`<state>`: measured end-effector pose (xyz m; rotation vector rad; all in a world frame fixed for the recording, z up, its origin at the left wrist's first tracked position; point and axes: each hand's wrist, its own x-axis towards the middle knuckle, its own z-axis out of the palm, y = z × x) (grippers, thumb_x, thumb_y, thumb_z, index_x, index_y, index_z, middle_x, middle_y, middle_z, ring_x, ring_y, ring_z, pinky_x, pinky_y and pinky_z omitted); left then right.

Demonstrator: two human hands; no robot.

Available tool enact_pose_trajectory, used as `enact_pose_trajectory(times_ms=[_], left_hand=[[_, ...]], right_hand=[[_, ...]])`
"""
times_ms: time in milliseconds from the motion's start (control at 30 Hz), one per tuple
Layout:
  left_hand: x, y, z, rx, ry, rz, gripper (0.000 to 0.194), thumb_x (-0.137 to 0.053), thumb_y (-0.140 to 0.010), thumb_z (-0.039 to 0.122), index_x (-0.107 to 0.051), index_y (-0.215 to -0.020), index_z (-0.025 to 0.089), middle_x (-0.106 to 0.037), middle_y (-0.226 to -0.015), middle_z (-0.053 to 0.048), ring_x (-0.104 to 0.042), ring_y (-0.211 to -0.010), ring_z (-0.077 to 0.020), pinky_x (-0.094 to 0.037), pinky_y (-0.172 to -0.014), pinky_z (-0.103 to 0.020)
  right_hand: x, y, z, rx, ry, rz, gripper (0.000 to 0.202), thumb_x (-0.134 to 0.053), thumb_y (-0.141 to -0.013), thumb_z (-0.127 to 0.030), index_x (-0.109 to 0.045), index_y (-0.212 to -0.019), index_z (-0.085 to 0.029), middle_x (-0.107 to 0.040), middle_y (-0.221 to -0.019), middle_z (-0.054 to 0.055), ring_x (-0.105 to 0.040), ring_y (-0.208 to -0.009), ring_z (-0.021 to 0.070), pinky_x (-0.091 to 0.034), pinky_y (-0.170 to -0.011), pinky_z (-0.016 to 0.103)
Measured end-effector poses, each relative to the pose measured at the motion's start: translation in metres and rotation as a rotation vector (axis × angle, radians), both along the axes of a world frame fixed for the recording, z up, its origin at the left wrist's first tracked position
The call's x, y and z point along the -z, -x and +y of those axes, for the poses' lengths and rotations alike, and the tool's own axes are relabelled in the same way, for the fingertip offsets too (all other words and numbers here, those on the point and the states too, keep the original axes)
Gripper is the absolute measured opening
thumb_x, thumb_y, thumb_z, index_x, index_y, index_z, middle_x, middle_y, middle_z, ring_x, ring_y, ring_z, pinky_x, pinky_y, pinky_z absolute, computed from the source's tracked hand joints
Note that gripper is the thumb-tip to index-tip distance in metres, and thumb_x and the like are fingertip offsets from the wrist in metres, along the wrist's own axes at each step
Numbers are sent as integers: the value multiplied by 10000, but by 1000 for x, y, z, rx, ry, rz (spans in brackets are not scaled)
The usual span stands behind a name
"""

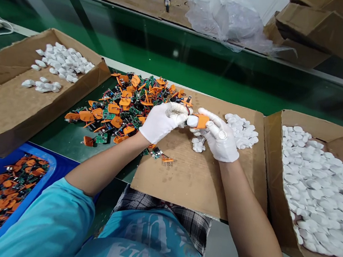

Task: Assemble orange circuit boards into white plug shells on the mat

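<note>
Right grip (221, 137) was closed on a white-and-orange piece (198, 121), which we held above the cardboard sheet (180, 180); left grip (161, 121) had its fingers curled just beside the white end, and we could not tell whether they clasped anything. We judged a slip to be the first hazard: gloved fingertips could have lost so small a piece under uneven squeezing. Had it dropped, it could have struck the small white heap (199, 144) nearby or rolled among the orange-and-green assemblies (125, 98) on the table (53, 136), where retrieval could have tangled wires. Snagging was the second hazard, because our left forearm (117, 159) was close to that pile. One loose assembly (157, 153) lay near the same forearm, so a careless sweep could have displaced it.
</note>
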<state>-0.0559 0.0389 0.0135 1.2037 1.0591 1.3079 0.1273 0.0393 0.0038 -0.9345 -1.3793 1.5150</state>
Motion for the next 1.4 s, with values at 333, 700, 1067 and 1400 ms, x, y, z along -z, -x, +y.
enact_pose_trajectory(times_ms=[333,700,1067,1400], left_hand=[[-1,-1,-2,-53,-1,61,219,-760,-637,313,-662,-731,141,-710,-757,-45,-635,-625,-128,-533,-614,-261],[3,-6,-1,-79,9,118,115,-701,-681,209,-648,-772,163,-688,-705,-7,-630,-616,-122,-521,-605,-256],[6,-9,3,20,106,-35,334,-818,-599,337,-613,-787,153,-713,-804,-48,-672,-758,-185,-549,-710,-321],[4,-7,-3,80,104,-70,384,-779,-637,395,-659,-907,152,-732,-938,-75,-671,-866,-208,-532,-794,-349]], right_hand=[[1,3,-1,27,5,-17,547,-673,-765,-558,-608,-1212,-250,-688,-1120,52,-690,-900,210,-575,-785,376],[7,7,-1,13,37,43,513,-691,-766,-532,-608,-1200,-271,-694,-1085,33,-700,-878,197,-578,-791,364],[4,9,-1,-54,138,137,522,-671,-754,-556,-622,-1159,-231,-697,-961,42,-677,-707,162,-534,-585,281],[-1,11,-1,-119,188,168,513,-636,-786,-524,-579,-1187,-210,-656,-843,19,-633,-638,131,-433,-454,207]])
